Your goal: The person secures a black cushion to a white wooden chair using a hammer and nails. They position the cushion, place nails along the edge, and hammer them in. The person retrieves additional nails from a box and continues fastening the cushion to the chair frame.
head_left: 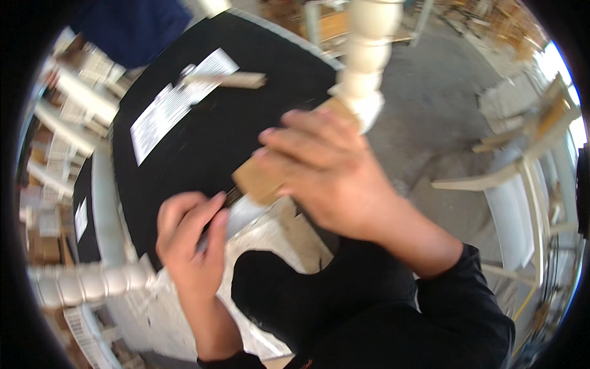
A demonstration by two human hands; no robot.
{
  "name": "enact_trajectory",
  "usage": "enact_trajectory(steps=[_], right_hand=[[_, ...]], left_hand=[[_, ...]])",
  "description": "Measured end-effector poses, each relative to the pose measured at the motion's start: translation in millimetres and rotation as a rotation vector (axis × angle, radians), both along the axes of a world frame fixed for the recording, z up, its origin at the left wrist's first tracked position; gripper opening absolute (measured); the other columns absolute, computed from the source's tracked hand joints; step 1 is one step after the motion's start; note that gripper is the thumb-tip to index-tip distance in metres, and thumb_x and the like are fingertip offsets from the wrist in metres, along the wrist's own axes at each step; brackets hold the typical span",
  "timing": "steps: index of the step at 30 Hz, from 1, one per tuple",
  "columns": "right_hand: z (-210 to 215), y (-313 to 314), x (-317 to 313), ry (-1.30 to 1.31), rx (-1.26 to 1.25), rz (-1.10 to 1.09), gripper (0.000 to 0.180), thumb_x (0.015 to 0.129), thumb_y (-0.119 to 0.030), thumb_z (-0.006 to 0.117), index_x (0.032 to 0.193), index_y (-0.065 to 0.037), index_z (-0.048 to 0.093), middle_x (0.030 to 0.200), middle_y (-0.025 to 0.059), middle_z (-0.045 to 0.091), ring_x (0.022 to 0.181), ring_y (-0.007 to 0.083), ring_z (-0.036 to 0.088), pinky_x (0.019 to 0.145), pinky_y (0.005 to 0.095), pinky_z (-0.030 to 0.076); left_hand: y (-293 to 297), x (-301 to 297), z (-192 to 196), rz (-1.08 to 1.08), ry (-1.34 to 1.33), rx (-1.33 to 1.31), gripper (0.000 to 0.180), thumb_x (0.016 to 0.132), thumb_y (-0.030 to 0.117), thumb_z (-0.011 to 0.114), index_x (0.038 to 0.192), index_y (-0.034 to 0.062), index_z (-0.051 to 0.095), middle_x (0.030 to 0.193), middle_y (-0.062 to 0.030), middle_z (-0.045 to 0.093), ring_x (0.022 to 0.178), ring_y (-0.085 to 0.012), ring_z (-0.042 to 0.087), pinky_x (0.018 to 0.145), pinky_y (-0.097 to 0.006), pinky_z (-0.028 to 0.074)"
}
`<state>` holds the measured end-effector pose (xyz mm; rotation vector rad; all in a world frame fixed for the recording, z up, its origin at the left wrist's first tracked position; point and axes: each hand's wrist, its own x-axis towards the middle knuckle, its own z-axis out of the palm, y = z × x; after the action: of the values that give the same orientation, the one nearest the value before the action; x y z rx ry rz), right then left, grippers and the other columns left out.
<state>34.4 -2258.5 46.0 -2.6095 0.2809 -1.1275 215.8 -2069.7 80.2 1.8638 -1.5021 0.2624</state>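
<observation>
My right hand [332, 169] is closed around a tan, flat-sided block [261, 181], whose ends stick out on both sides of the fingers. My left hand [193, 237] pinches a slim dark tool [233, 197]. The tool's tip comes close to the block's near end; blur hides whether they touch, and its kind does not show. Both hands are over the near edge of a black fabric panel [203, 135] with a pale frame. A white turned leg [362, 58] rises from the panel's right corner, just beyond my right hand.
A printed white sheet [160, 126] lies on the panel, with a beige stick-like piece [243, 80] across it. Another turned leg [92, 283] juts out at the lower left. White chair frames [522, 178] stand at the right; dark blue cloth [132, 27] hangs at the upper left.
</observation>
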Motion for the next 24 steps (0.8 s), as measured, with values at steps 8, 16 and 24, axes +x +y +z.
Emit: enact_trajectory(steps=[8, 16, 24], right_hand=[[8, -2, 3, 0.056, -0.045, 0.013, 0.044, 0.090, -0.024, 0.081, 0.132, -0.011, 0.082, 0.142, 0.0084, 0.075, 0.136, 0.0364, 0.064, 0.119, 0.0532, 0.041], [7, -8, -1, 0.067, -0.063, 0.019, 0.045, 0.089, -0.024, 0.082, 0.132, -0.010, 0.082, 0.141, 0.0088, 0.075, 0.134, 0.0362, 0.065, 0.119, 0.0532, 0.040], [9, -9, -1, 0.078, -0.060, 0.035, 0.045, 0.089, -0.023, 0.082, 0.132, -0.010, 0.082, 0.141, 0.0090, 0.075, 0.134, 0.0362, 0.064, 0.119, 0.0528, 0.040]], left_hand=[[-2, 7, -10, -0.025, 0.032, -0.078, 0.030, 0.080, -0.004, 0.088, 0.108, 0.0073, 0.084, 0.097, -0.0058, 0.069, 0.085, -0.0248, 0.064, 0.073, -0.037, 0.051], [-5, 6, -11, -0.039, 0.023, -0.070, 0.029, 0.081, -0.001, 0.089, 0.108, 0.0079, 0.083, 0.097, -0.0054, 0.068, 0.084, -0.0250, 0.063, 0.072, -0.038, 0.050], [-4, 7, -9, -0.041, 0.067, -0.044, 0.027, 0.083, 0.000, 0.089, 0.108, 0.0080, 0.083, 0.098, -0.0059, 0.069, 0.086, -0.0255, 0.064, 0.072, -0.038, 0.051]])
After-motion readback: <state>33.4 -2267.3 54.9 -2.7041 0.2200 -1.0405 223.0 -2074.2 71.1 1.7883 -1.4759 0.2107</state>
